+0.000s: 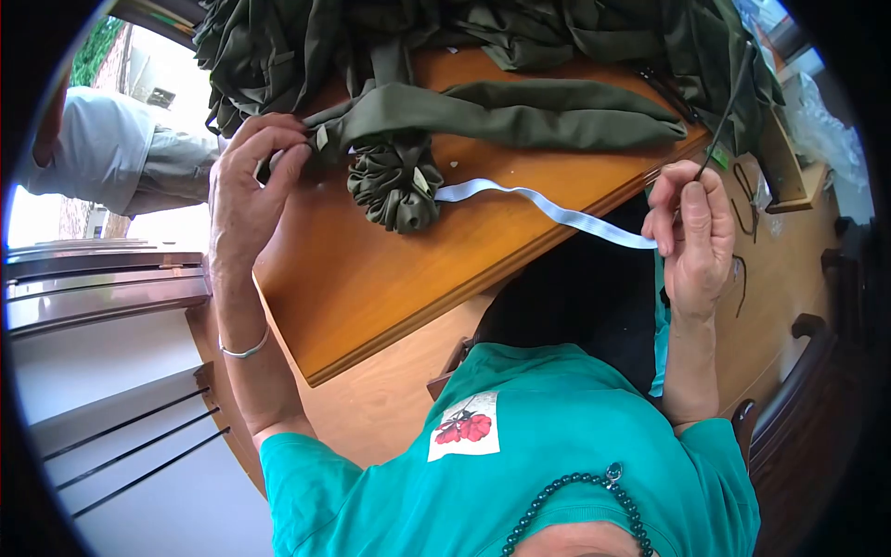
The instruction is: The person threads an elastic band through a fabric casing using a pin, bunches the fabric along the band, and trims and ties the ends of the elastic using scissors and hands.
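Note:
My left hand (255, 181) is closed in a pinch on the end of a dark green fabric strip (520, 116), which stretches across the table to the right. Close beside it, a gathered bunch of the same fabric (399, 190) lies scrunched into tight folds. Out of this bunch runs a white elastic band (557, 212), slack and slightly wavy. Its other end reaches my right hand (691, 227), whose fingers are closed on it beyond the table edge. A thin dark rod (729, 107) also sticks up from the right fingers; its lower end is hidden.
A large heap of dark green fabric (575, 32) covers the far side of the wooden table (371, 306). A slim black tool (668, 93) lies by the strip. Another person's sleeve (97, 148) shows at left. An open drawer (794, 167) and clear plastic (821, 121) are at right.

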Demonstrator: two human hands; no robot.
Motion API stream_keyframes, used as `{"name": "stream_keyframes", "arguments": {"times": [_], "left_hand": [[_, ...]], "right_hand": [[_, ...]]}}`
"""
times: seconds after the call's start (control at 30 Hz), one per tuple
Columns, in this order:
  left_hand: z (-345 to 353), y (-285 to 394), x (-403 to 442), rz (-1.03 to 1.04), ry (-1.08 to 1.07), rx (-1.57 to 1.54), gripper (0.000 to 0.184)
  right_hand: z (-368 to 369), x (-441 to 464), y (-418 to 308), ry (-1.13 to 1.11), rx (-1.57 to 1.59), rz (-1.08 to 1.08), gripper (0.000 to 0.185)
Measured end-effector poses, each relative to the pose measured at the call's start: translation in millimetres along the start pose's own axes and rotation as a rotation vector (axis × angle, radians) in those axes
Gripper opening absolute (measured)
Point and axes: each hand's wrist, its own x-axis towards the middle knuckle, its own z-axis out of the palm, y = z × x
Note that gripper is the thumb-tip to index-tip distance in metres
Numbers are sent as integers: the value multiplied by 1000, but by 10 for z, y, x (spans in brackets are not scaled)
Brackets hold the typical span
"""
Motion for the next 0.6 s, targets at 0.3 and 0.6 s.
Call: {"name": "stream_keyframes", "arguments": {"times": [0.3, 0.6], "left_hand": [[17, 601, 322, -238, -340, -1036, 27], [277, 838, 537, -272, -537, -1278, 30]], "right_hand": [[743, 352, -352, -245, -65, -32, 29], [890, 673, -293, -156, -444, -303, 15]]}}
